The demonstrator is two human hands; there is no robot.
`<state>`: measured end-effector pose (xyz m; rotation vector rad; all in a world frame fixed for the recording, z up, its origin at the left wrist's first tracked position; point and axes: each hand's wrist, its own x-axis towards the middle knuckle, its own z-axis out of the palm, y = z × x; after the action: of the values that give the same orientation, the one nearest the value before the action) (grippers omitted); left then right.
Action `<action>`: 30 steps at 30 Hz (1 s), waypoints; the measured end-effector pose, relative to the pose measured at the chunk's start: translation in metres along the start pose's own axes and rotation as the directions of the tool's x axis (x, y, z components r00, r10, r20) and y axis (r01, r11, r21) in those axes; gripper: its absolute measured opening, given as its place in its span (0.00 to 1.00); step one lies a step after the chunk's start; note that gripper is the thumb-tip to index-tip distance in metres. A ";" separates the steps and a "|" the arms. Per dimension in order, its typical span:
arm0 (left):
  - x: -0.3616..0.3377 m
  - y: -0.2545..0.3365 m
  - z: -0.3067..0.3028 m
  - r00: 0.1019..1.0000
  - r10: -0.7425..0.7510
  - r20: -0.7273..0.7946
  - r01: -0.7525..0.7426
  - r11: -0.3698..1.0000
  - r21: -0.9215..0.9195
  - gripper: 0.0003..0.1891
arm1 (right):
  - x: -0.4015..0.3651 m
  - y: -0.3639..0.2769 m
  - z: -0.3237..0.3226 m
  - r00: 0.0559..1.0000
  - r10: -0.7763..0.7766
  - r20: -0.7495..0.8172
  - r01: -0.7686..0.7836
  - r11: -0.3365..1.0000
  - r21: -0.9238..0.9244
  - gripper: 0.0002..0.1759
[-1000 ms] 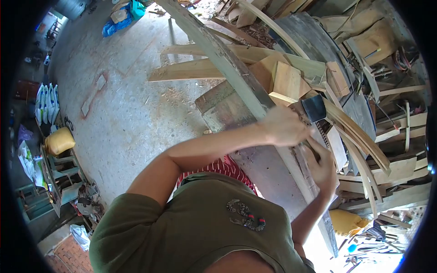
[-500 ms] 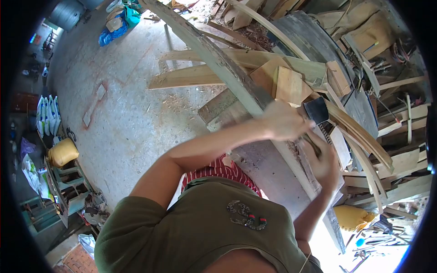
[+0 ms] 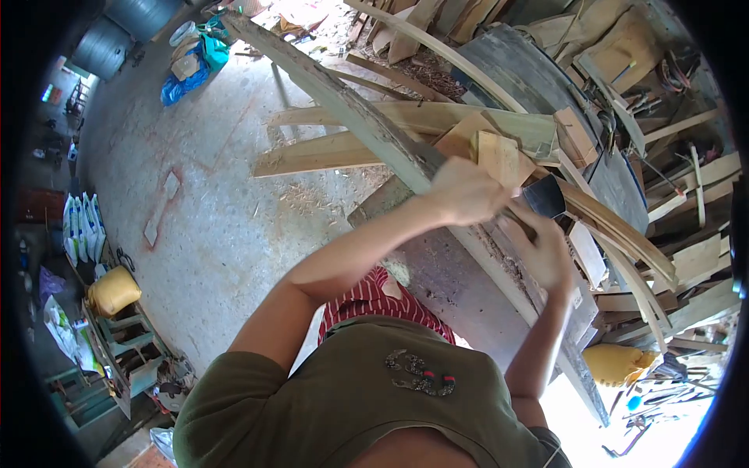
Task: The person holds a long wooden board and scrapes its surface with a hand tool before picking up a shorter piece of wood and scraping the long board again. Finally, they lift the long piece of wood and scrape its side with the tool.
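Observation:
A long, curved wooden beam runs diagonally from the upper left to the lower right, in front of my body. My left hand is closed at the beam's upper side, its fingers curled and blurred round something too small to make out. Just right of it, across the beam, my right hand has bent fingers pressed round something mostly hidden. The two hands nearly meet. A dark, flat-faced object shows beside the fingertips; whether either hand touches it I cannot tell.
Wooden boards and a small wood block lie beyond the beam. Curved strips and scrap wood fill the right. A yellow container stands at the left, and a blue bag lies on the concrete floor.
Both hands have shifted slightly left along the beam area, staying close together. The whole view has also moved a little, with the floor items at the left now lower.

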<state>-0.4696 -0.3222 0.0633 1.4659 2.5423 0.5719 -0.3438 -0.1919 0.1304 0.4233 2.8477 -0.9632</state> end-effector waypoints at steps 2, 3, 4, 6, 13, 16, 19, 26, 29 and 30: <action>-0.005 -0.028 -0.003 0.998 0.030 -0.048 -0.030 1.000 0.005 0.34 | 0.009 -0.009 0.010 1.000 0.006 0.011 -0.006 1.000 -0.019 0.22; -0.008 -0.036 -0.004 0.994 0.043 -0.105 -0.042 0.999 0.008 0.34 | 0.011 -0.013 0.013 1.000 0.022 0.008 -0.022 0.999 -0.034 0.22; -0.008 -0.031 -0.016 0.994 0.043 -0.100 -0.042 0.999 0.011 0.34 | 0.012 -0.017 0.017 0.999 0.041 0.008 -0.041 0.998 -0.046 0.22; -0.004 -0.008 -0.029 0.982 -0.042 0.183 0.067 0.988 -0.138 0.35 | 0.000 -0.013 0.002 0.998 0.044 0.043 -0.043 0.999 -0.025 0.22; -0.014 -0.035 -0.031 0.989 0.010 0.144 0.002 0.996 -0.084 0.27 | 0.022 -0.028 0.015 0.999 0.006 0.052 -0.006 1.000 0.000 0.23; -0.016 -0.071 -0.036 1.000 0.013 0.023 -0.014 1.000 0.027 0.28 | 0.045 -0.046 0.034 1.000 0.001 0.019 0.000 1.000 -0.030 0.24; -0.014 -0.066 -0.040 1.000 -0.021 0.022 0.021 1.000 0.003 0.32 | 0.045 -0.054 0.020 0.998 0.014 0.056 -0.013 1.000 -0.011 0.24; -0.019 -0.081 -0.046 0.998 -0.018 0.054 0.023 0.995 -0.097 0.38 | 0.060 -0.051 0.034 0.994 -0.068 0.086 0.059 0.992 0.111 0.24; -0.015 -0.113 -0.053 0.996 -0.091 0.017 0.092 0.994 -0.067 0.39 | 0.082 -0.068 0.050 0.990 -0.140 -0.003 0.140 0.988 0.064 0.23; -0.015 -0.114 -0.055 0.995 -0.098 -0.008 0.098 0.994 -0.045 0.39 | 0.083 -0.070 0.049 0.996 -0.075 0.047 0.073 0.996 0.047 0.23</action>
<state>-0.5703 -0.4003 0.0673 1.3187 2.5751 0.6186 -0.4433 -0.2563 0.1166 0.2955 2.8206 -1.0371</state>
